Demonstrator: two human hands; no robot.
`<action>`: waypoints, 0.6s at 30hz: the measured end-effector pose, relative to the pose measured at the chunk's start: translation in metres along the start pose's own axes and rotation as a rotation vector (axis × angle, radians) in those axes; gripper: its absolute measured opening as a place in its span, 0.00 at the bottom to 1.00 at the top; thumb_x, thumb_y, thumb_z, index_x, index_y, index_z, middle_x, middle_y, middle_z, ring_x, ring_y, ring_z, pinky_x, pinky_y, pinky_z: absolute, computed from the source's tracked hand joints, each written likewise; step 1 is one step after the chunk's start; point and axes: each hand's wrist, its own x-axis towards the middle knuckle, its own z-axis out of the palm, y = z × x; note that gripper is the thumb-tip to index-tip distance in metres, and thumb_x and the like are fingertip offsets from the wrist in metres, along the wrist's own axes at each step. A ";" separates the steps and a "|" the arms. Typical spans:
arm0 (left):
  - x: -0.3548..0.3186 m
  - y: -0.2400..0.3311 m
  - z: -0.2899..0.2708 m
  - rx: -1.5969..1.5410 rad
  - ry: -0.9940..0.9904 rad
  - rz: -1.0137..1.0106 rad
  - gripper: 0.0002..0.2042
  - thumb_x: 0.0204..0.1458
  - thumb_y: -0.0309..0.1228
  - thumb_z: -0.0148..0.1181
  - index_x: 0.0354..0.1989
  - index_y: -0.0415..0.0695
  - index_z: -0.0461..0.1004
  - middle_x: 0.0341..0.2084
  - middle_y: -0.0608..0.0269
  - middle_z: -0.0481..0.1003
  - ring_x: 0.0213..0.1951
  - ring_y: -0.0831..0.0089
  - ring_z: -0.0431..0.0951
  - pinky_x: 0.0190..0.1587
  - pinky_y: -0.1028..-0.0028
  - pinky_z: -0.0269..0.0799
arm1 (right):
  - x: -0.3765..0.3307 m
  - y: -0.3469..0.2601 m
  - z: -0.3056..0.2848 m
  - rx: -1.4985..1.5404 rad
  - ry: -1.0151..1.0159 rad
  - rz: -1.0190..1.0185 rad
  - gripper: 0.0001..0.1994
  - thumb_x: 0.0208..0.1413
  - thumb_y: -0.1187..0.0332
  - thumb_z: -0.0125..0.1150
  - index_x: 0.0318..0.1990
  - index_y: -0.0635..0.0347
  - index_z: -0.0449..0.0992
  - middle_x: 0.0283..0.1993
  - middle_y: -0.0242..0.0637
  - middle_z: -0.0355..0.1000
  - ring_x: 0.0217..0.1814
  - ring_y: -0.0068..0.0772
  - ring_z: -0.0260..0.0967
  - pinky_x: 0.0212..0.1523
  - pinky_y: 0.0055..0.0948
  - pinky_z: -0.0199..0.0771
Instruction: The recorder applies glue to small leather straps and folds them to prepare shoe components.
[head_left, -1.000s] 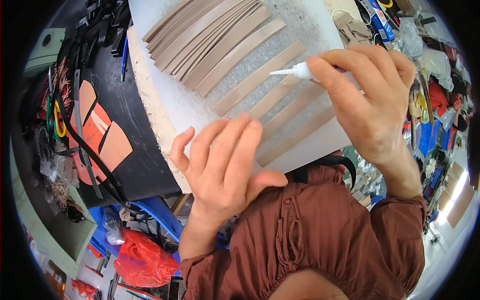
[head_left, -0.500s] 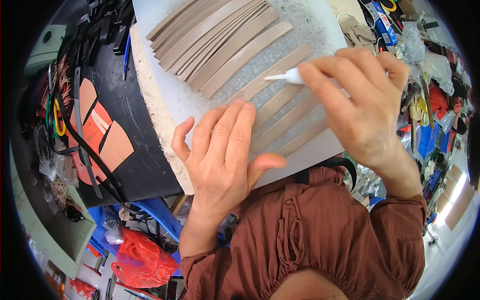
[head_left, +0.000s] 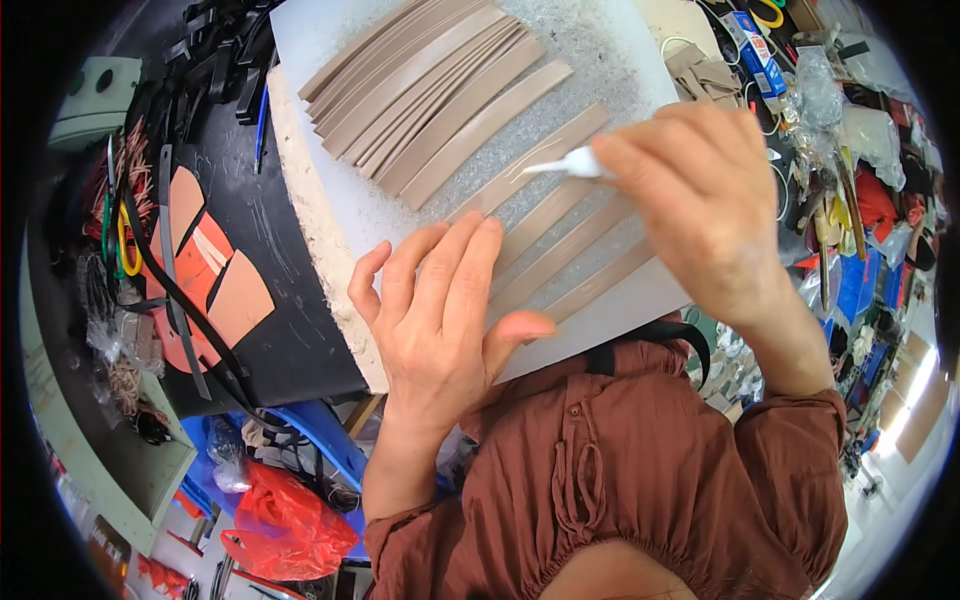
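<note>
My left hand (head_left: 430, 300) lies open, its fingertips on the lower left end of a taupe strip (head_left: 571, 132) that looks like leather. Closed in my right hand (head_left: 700, 200) is a white squeeze bottle (head_left: 583, 163), mostly hidden by the fingers. Its thin nozzle points left, with the tip at the middle of that same strip, where a shiny wet streak shows. Several more strips (head_left: 575, 250) lie spaced apart on the nearer side, partly under my hands. Farther away, a fanned stack of similar strips (head_left: 400, 75) rests on the pale board (head_left: 625, 50).
A black tabletop (head_left: 310, 335) holds orange and tan cut pieces (head_left: 240, 295), a blue pen (head_left: 262, 125) and black parts (head_left: 215, 60). Below hangs a red plastic bag (head_left: 290, 525). At right are a blue-and-white box (head_left: 755, 55) and cluttered tools and plastic bags.
The whole view has shifted slightly. My right hand and the bottle's nozzle have moved only a little along the strip, and the wet streak shows more clearly. My left hand keeps its place.
</note>
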 end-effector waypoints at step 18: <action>-0.005 0.004 -0.005 -0.097 0.246 0.011 0.15 0.59 0.40 0.60 0.42 0.39 0.81 0.38 0.59 0.80 0.38 0.61 0.77 0.48 0.62 0.66 | 0.035 0.096 0.051 0.902 0.293 0.556 0.13 0.54 0.70 0.70 0.46 0.64 0.79 0.41 0.34 0.80 0.44 0.23 0.76 0.45 0.27 0.75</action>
